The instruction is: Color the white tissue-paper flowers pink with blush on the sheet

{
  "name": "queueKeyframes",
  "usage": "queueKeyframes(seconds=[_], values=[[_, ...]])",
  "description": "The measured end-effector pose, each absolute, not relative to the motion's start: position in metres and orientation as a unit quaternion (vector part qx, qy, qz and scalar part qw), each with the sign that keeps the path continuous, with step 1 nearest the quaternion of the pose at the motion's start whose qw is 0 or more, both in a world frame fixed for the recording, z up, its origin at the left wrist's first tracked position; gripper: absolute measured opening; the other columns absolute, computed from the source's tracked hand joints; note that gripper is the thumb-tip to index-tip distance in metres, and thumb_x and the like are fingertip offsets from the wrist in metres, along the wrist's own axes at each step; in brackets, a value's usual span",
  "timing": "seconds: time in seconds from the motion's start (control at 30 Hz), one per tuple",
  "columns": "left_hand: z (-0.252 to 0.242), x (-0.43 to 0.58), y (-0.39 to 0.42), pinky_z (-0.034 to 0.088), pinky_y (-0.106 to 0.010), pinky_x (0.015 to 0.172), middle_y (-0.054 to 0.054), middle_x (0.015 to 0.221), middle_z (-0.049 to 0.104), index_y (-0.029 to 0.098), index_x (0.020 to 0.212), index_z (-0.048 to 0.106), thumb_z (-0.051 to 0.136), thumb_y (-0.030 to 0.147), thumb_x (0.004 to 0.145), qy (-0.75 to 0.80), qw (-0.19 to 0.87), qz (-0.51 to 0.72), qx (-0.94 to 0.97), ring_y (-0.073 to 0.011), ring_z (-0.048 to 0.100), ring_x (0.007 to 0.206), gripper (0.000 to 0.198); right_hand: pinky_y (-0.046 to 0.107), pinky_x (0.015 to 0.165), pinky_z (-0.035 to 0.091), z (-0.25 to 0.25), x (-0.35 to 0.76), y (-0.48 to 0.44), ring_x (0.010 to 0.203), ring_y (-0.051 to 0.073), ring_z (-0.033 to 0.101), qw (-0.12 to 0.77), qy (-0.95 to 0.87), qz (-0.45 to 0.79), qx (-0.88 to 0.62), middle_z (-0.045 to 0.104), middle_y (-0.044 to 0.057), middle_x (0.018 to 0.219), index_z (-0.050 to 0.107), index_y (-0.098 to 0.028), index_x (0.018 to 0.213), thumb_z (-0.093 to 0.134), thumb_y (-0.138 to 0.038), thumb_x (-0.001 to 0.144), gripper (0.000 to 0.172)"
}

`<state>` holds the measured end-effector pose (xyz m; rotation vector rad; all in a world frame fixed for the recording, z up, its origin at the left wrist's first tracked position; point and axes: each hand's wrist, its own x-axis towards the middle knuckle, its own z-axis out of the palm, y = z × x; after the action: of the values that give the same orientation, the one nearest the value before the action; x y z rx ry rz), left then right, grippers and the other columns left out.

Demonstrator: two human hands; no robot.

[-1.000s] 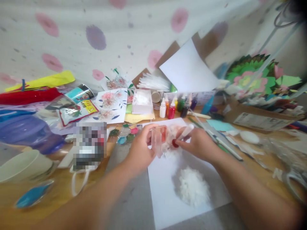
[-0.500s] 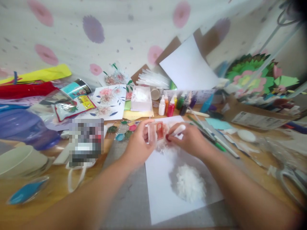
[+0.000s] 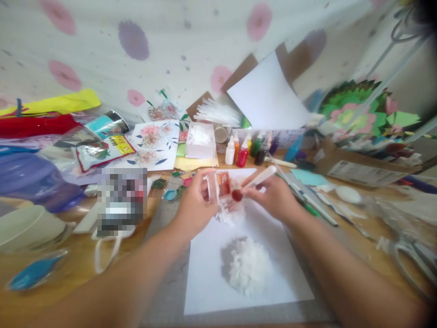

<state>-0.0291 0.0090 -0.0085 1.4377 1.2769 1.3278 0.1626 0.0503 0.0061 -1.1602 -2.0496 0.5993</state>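
Note:
My left hand (image 3: 196,198) is closed round a small powder palette (image 3: 224,184) with reddish pans and a clear lid tilted up. In my right hand (image 3: 273,196) is a white-handled brush (image 3: 261,176), pinched between the fingers, its dark red head beside the palette. Below both hands lies a white sheet of paper (image 3: 201,282). Toward its front rests a round, fluffy white mound of petal-like pieces (image 3: 251,266). A second white clump (image 3: 232,213) with pinkish-brown tints sits just under the palette, partly hidden by my hands.
Small paint bottles (image 3: 242,152) stand behind the paper, near a white box (image 3: 200,141). Pens and tools (image 3: 322,207) lie to the right, with scissors (image 3: 409,255) beyond. A pale cup (image 3: 27,228) and a blue packet (image 3: 36,271) are at left. A grey mat (image 3: 164,273) lies underneath.
The paper and the white mound have shifted left. My right hand has tilted the brush so its handle points up and right, its red head slightly farther left. My left hand still grips the palette.

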Motion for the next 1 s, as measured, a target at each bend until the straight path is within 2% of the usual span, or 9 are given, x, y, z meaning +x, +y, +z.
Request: queueKeyframes(seconds=[0.1, 0.23, 0.37, 0.5, 0.63, 0.7, 0.8, 0.93, 1.0], values=[[-0.010, -0.028, 0.010, 0.054, -0.034, 0.079, -0.004, 0.107, 0.069, 0.026, 0.113, 0.049, 0.069, 0.005, 0.061, 0.504, 0.437, 0.543, 0.511, -0.0225, 0.068, 0.095, 0.060, 0.027, 0.066, 0.045, 0.006, 0.157, 0.047, 0.072, 0.016, 0.061, 0.298, -0.839, 0.208, -0.405, 0.070, 0.002, 0.077, 0.074, -0.023, 0.073, 0.072, -0.024, 0.074, 0.003], [-0.010, -0.027, 0.010, 0.056, -0.036, 0.074, -0.005, 0.108, 0.068, 0.026, 0.114, 0.049, 0.071, 0.005, 0.059, 0.509, 0.481, 0.558, 0.445, -0.0243, 0.068, 0.092, 0.063, 0.026, 0.059, 0.043, 0.005, 0.155, 0.047, 0.064, 0.016, 0.058, 0.348, -0.789, 0.158, -0.481, 0.068, 0.002, 0.071, 0.074, -0.022, 0.070, 0.070, -0.028, 0.077, 0.009], [-0.010, -0.028, 0.010, 0.057, -0.036, 0.073, -0.005, 0.107, 0.069, 0.027, 0.114, 0.049, 0.077, 0.011, 0.060, 0.499, 0.480, 0.567, 0.446, -0.0239, 0.069, 0.091, 0.062, 0.026, 0.067, 0.045, 0.003, 0.154, 0.046, 0.072, 0.016, 0.061, 0.307, -0.842, 0.219, -0.387, 0.070, 0.001, 0.077, 0.073, -0.023, 0.069, 0.073, -0.025, 0.074, 0.006], [-0.009, -0.029, 0.009, 0.057, -0.036, 0.071, -0.006, 0.107, 0.069, 0.026, 0.115, 0.049, 0.078, 0.017, 0.062, 0.501, 0.480, 0.562, 0.450, -0.0244, 0.069, 0.090, 0.062, 0.029, 0.062, 0.043, 0.004, 0.156, 0.046, 0.067, 0.018, 0.058, 0.327, -0.811, 0.134, -0.467, 0.066, 0.004, 0.069, 0.073, -0.020, 0.067, 0.071, -0.027, 0.075, 0.011], [-0.007, -0.028, 0.008, 0.057, -0.036, 0.070, -0.007, 0.107, 0.069, 0.025, 0.115, 0.049, 0.079, 0.017, 0.060, 0.500, 0.489, 0.562, 0.442, -0.0250, 0.068, 0.091, 0.063, 0.028, 0.065, 0.046, 0.007, 0.158, 0.045, 0.070, 0.016, 0.060, 0.270, -0.848, 0.226, -0.396, 0.069, 0.003, 0.077, 0.074, -0.023, 0.071, 0.073, -0.025, 0.074, 0.004], [-0.007, -0.028, 0.009, 0.056, -0.036, 0.071, -0.007, 0.107, 0.069, 0.025, 0.115, 0.049, 0.079, 0.014, 0.059, 0.502, 0.493, 0.563, 0.434, -0.0249, 0.068, 0.091, 0.064, 0.029, 0.069, 0.046, 0.007, 0.158, 0.045, 0.074, 0.018, 0.061, 0.268, -0.858, 0.187, -0.396, 0.068, 0.003, 0.076, 0.073, -0.022, 0.069, 0.072, -0.026, 0.075, 0.007], [-0.007, -0.028, 0.009, 0.056, -0.035, 0.071, -0.004, 0.102, 0.069, 0.025, 0.114, 0.049, 0.073, 0.008, 0.060, 0.505, 0.490, 0.566, 0.431, -0.0235, 0.068, 0.089, 0.062, 0.031, 0.066, 0.044, 0.004, 0.156, 0.045, 0.071, 0.020, 0.059, 0.319, -0.816, 0.105, -0.470, 0.067, 0.005, 0.072, 0.072, -0.021, 0.067, 0.070, -0.030, 0.077, 0.013], [-0.007, -0.028, 0.008, 0.056, -0.035, 0.070, -0.004, 0.102, 0.069, 0.025, 0.113, 0.047, 0.068, 0.004, 0.059, 0.487, 0.513, 0.569, 0.420, -0.0246, 0.069, 0.090, 0.061, 0.028, 0.066, 0.045, 0.002, 0.145, 0.043, 0.067, 0.015, 0.060, 0.285, -0.844, 0.240, -0.387, 0.069, 0.002, 0.074, 0.073, -0.022, 0.070, 0.072, -0.028, 0.076, 0.009], [-0.006, -0.028, 0.008, 0.056, -0.035, 0.071, -0.005, 0.103, 0.069, 0.025, 0.112, 0.047, 0.068, 0.004, 0.058, 0.481, 0.516, 0.572, 0.418, -0.0247, 0.068, 0.092, 0.061, 0.027, 0.066, 0.045, 0.001, 0.142, 0.044, 0.068, 0.015, 0.060, 0.292, -0.843, 0.234, -0.387, 0.069, 0.002, 0.075, 0.072, -0.022, 0.069, 0.072, -0.027, 0.075, 0.008]])
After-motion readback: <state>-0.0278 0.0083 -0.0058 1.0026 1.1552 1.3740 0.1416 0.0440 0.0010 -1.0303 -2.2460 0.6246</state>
